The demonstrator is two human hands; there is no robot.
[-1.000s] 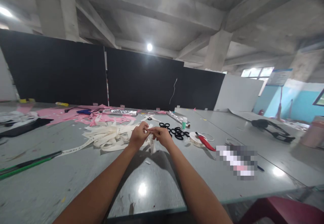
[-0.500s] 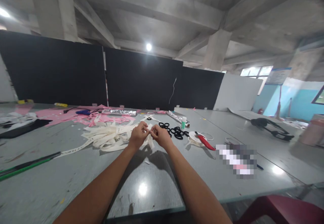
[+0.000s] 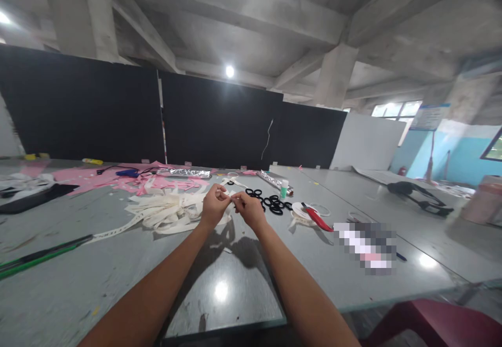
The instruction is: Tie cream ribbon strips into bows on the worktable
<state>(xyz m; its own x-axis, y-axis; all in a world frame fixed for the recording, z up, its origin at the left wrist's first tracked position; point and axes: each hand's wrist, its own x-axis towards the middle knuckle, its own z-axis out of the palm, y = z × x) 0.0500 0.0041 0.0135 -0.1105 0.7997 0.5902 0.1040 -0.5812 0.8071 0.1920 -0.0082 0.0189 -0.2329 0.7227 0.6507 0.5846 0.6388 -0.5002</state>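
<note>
My left hand (image 3: 215,204) and my right hand (image 3: 250,208) meet above the table, fingertips pinched together. Between them is a small piece of cream ribbon, mostly covered by the fingers. Beside and behind my left hand lies a loose heap of cream printed ribbon (image 3: 168,213). One strand runs left from it to a long black-and-green tool (image 3: 47,255). Just past my right hand, several black rings (image 3: 273,202) are scattered on the tabletop.
A red-handled cutter (image 3: 318,219) rests by a white ribbon roll (image 3: 300,211) on the right. Behind stand a glue stick (image 3: 283,189) and foil-wrapped bars (image 3: 190,174). Pink sheeting (image 3: 90,178) spreads at the back left. A maroon chair (image 3: 431,326) is at the lower right.
The pale strip that hung below my fingers no longer shows clearly there. Both hands stay pinched together in nearly the same place, with the fingers slightly shifted.
</note>
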